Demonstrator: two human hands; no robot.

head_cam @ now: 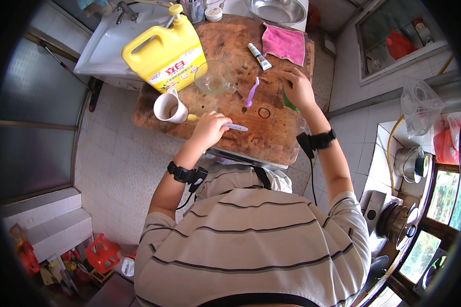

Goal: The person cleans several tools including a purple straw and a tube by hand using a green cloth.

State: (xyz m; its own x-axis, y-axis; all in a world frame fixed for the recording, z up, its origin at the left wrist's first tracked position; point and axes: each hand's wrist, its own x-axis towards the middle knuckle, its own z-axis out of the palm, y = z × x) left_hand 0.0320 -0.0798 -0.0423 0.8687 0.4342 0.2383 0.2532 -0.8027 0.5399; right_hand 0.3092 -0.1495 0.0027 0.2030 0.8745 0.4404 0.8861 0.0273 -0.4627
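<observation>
My left hand point(211, 128) is closed round a slim whitish toothbrush point(236, 127), low over the wooden table point(230, 140). A white mug point(170, 108) stands left of that hand, beside a small yellow piece point(192, 117). My right hand point(297, 86) is above the table's right side, over a green item point(290, 101) that it partly hides; whether it grips anything is unclear. Between the hands lie a purple curved-handled item point(251, 92) and a dark ring point(264, 113). A glass cup point(213, 78) stands behind them. A white and blue tube point(259, 56) lies near a pink cloth point(284, 43).
A large yellow detergent jug point(165, 50) stands at the table's back left. Behind are a white sink point(111, 50), a clear container of items point(194, 10), a small round tub point(213, 14) and a metal basin point(277, 10). A tiled wall point(365, 99) is at the right.
</observation>
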